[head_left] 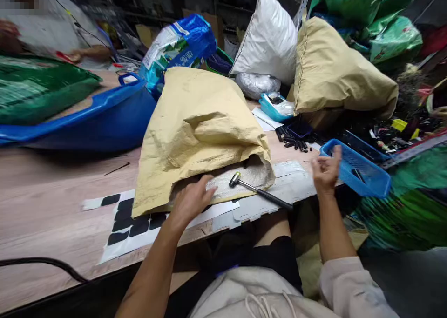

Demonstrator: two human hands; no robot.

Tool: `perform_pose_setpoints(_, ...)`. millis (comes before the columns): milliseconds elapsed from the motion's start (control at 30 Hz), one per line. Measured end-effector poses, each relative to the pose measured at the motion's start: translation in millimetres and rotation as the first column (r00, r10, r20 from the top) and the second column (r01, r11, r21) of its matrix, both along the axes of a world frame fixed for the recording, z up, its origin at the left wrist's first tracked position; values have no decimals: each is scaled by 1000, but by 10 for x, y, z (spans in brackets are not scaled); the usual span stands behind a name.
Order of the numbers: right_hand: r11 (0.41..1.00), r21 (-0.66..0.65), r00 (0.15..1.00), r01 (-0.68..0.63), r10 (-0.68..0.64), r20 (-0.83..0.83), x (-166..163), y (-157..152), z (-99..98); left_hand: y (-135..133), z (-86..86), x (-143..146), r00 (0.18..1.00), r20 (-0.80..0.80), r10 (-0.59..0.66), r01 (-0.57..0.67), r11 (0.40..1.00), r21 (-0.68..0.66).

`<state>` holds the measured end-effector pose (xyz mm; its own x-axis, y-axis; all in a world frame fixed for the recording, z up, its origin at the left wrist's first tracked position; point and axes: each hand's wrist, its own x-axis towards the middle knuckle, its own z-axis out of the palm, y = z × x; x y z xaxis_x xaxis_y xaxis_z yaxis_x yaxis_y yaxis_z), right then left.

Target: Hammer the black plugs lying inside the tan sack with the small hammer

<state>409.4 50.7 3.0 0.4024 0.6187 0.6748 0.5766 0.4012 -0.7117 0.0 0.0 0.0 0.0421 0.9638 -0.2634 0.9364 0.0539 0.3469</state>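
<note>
Sack mouth turned to the worker, 1 hand at the opening

Sack [206,118] lies on its side on the bench [45,183], mouth facing the seated person. That way round, I judge, the opening is easy to reach from the chair.

Left hand [193,197] at the sack's mouth, near its left corner. Thumb and nearest finger stand apart; other fingers hidden, so cannot tell whether they grip the paper. Placed there, it may be propping the upper lip.

Right hand [325,173] well to the right of the sack: loosely spread, fingers half curled, nothing seen in it. Basket [359,171] just beyond; contact unclear. Basket probably sits on that side to suit the right arm.

Hammer [261,192]: head on the sack's pale lining, handle slanting out to the right. Perhaps left there to be handy, perhaps weighing the lower lip; cannot say which.

Sheet [120,250] with black pads [139,227] partly under the sack's front left corner, likely for want of space. Tub [101,118] left of the sack. Black bits [293,138] strewn to its right.
</note>
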Motion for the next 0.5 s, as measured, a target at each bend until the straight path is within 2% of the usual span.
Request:
perform_pose_setpoints(100,974,196,993,116,-111,-39,247,-46,413,166,55,-80,994,-15,111,-110,991,74)
perform_pose_setpoints(133,963,248,994,109,-109,-12,254,-83,506,215,57,-108,990,-25,142,-139,986,93)
perform_pose_setpoints(200,970,243,992,19,-48,114,119,-202,589,296,33,-158,981,-51,190,-182,975,125)
perform_pose_setpoints(267,978,176,940,-114,49,337,-175,-360,533,358,-17,-189,969,-87,232,-219,965,143)
perform_pose_setpoints(300,967,77,854,-243,176,489,-352,-438,462,384,-47,-193,964,-95,248,-233,962,143)
perform_pose_setpoints(333,932,-43,751,-359,316,579,-529,-508,373,407,-79,-189,960,-95,263,-249,959,137)
perform_pose_setpoints(367,892,-135,677,-432,419,604,-695,-564,273,429,-111,-178,956,-89,280,-267,955,130)
perform_pose_setpoints(400,874,-188,635,-449,460,621,-840,-606,169,449,-144,-161,951,-80,298,-287,949,127)
perform_pose_setpoints(500,902,-311,615,-299,431,660,-1107,-648,-105,498,-236,-97,937,-50,345,-333,929,163)
